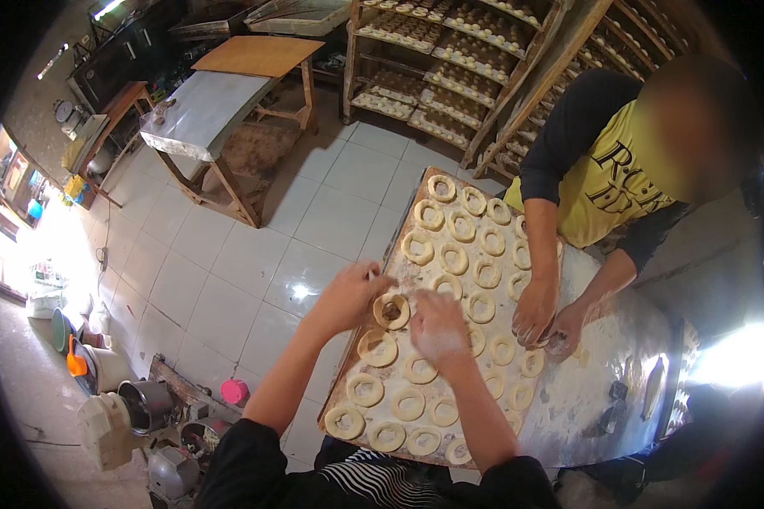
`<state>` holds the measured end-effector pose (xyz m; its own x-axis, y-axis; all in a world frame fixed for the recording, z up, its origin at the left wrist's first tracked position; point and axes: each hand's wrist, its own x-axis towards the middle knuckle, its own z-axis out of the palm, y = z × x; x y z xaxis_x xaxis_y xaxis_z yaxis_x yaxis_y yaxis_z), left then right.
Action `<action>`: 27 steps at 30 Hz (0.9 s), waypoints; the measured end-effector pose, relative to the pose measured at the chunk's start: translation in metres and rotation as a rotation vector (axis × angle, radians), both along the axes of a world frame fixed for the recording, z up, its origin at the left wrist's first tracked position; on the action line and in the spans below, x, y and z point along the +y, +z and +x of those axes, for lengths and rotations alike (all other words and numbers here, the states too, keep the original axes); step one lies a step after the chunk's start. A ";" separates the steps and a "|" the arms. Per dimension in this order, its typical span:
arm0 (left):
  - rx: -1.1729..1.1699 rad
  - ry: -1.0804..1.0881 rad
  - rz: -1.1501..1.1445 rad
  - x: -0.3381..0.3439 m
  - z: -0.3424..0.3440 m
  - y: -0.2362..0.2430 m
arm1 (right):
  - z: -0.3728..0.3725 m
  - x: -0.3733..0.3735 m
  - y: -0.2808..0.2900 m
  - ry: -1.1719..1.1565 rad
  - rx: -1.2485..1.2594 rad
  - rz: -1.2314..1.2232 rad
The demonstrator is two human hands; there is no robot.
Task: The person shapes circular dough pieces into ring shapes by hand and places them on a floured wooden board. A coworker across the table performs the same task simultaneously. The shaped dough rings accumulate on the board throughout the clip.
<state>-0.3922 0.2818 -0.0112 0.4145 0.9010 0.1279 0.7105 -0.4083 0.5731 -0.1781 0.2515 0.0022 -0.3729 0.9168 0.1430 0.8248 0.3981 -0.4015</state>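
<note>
Rows of pale raw dough rings (377,348) lie on a floury board (399,373) in front of me. Between my two hands is one ring (382,321), with a dark round opening. My left hand (348,297) has its fingers bent and pressed together at the ring's left edge. On the opposite side, my right hand (440,327) is curled close by the ring, its fingers smeared by motion. Across the board, a co-worker's two hands (552,327) meet over the right edge of the rows; what they hold is too small to make out.
A metal worktable (603,373) extends right beneath the board. The co-worker (603,170) leans in there. Racks (450,68) of dough trays stand behind. A low table (199,106) is at the far left. Pots (144,403) and a pink container (234,391) sit on the left floor.
</note>
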 end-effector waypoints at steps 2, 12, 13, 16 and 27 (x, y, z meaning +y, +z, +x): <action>-0.055 0.015 0.026 0.025 0.008 -0.002 | 0.004 0.031 0.002 -0.080 -0.003 0.085; 0.185 0.066 0.099 0.100 0.041 -0.032 | -0.009 0.113 -0.019 -0.154 -0.162 -0.065; 0.213 0.066 0.089 0.100 0.041 -0.032 | -0.009 0.113 -0.020 -0.189 -0.166 -0.089; 0.055 -0.010 0.121 0.087 0.033 -0.023 | -0.007 0.099 -0.012 -0.161 -0.069 -0.089; 0.083 -0.068 -0.107 -0.100 -0.027 0.013 | -0.007 -0.072 0.001 0.335 -0.052 -0.045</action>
<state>-0.4187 0.1822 0.0021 0.4802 0.8771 -0.0050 0.7303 -0.3966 0.5562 -0.1854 0.1794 0.0036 -0.6600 0.7473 0.0777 0.6713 0.6330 -0.3856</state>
